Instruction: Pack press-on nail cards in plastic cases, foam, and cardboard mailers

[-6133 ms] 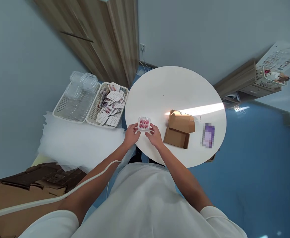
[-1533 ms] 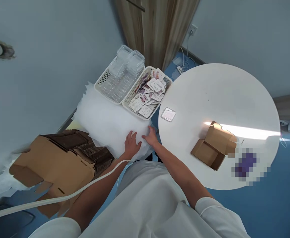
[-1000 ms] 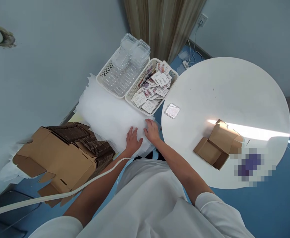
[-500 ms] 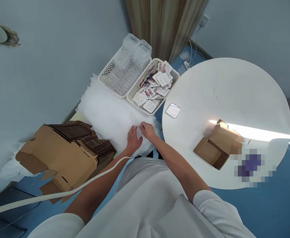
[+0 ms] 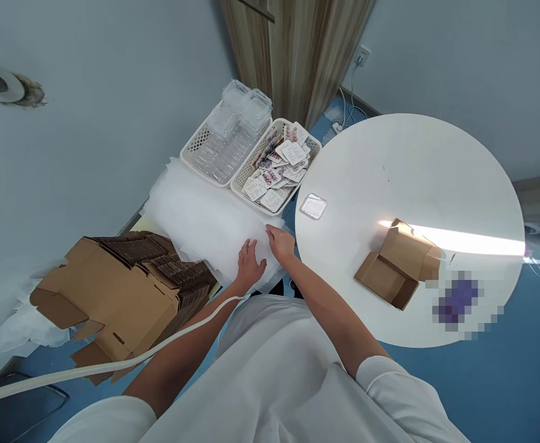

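Observation:
A stack of thin white foam sheets lies in front of me. My left hand rests on its near part, fingers spread and open. Just to the right, my right hand is closed in a pinch at the near right part of the stack, seemingly on the top foam sheet; its fingertips are partly hidden. Beyond the sheets stand a white basket of clear plastic boxes and a second white basket heaped with printed cards.
Flattened brown cardboard boxes are stacked at the left. On the round white table at the right are a flat clear case, an open cardboard box and a blurred purple patch. A white cable crosses my left arm.
My right hand has moved slightly away from my left hand, widening the gap between them. My left hand stays on the sheets. The view has shifted a little.

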Demonstrator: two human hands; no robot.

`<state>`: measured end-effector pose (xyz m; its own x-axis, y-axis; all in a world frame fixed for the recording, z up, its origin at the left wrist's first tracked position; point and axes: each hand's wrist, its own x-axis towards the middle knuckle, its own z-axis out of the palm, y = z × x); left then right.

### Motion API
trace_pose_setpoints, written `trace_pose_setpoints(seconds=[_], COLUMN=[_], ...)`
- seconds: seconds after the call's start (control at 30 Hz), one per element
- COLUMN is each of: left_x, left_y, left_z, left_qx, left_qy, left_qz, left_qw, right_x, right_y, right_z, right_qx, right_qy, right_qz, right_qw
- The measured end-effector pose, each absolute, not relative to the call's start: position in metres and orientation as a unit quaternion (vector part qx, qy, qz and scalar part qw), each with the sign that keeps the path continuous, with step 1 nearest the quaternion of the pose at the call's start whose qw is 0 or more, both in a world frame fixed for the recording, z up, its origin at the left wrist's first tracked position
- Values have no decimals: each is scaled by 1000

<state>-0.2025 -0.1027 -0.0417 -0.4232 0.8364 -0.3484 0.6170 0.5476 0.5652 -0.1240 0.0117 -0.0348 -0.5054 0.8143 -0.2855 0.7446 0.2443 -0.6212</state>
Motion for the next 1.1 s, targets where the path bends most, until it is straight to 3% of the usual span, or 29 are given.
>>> trace_pose_setpoints(seconds=[0.27, 0.4, 0.63, 0.87, 0.97, 1.1], left_x=[-205, -202, -193, -149, -130, -122], left_y=[-106, -101, -78, -42, -22, 9], left_z=[-38, -30, -12, -19, -25, -28], left_qx=[420, 401, 339, 324, 360, 415], left_qy=[832, 842, 849, 746, 684, 699], left_qz=[176, 185, 255, 363, 361, 311], left_qw=[317, 312, 314, 456, 522, 493], right_x=[-118, -117, -72, 10, 33, 51], right_y=[17, 12, 8, 3, -9, -34], right_z=[-19, 1, 23, 10, 3, -5], right_qx=[-416, -394, -547, -679, -710, -733], right_qy=[-829, -806, -558, -292, -232, -260], right_qz=[340, 398, 517, 446, 417, 436], right_qw=[154, 193, 351, 505, 517, 452])
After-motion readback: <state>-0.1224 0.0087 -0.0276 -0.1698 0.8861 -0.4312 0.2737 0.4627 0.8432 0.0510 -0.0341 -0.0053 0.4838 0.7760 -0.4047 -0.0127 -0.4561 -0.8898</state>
